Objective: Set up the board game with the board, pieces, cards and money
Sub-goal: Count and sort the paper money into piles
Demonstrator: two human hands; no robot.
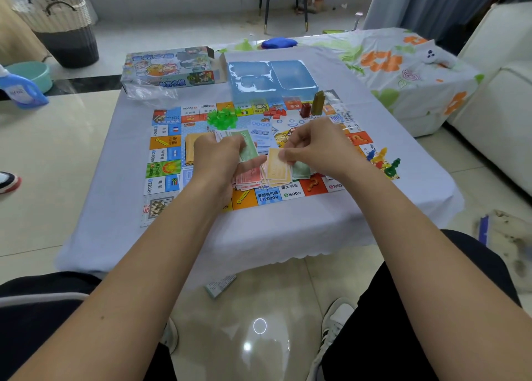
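While the board (pixel 164 166) lies flat on the table (pixel 288 225), both hands work above its near half. Left hand (pixel 221 157) grips a fan of green notes (pixel 247 150). Right hand (pixel 315 147) pinches an orange note (pixel 277 162) over loose money (pixel 253 179). Pawns (pixel 383 162) stand at 3 o'clock. Green houses (pixel 221 117) sit at 12 o'clock, tray (pixel 272 78) and box (pixel 169 67) beyond.

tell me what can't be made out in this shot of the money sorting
Head view only:
- Middle of the game board: hidden by both hands and loose banknotes.
- Values on the green notes in the left hand: blurred.
- Orange note pinched by the right hand: print too faint.
- Blue bottle: cut off by the left edge.
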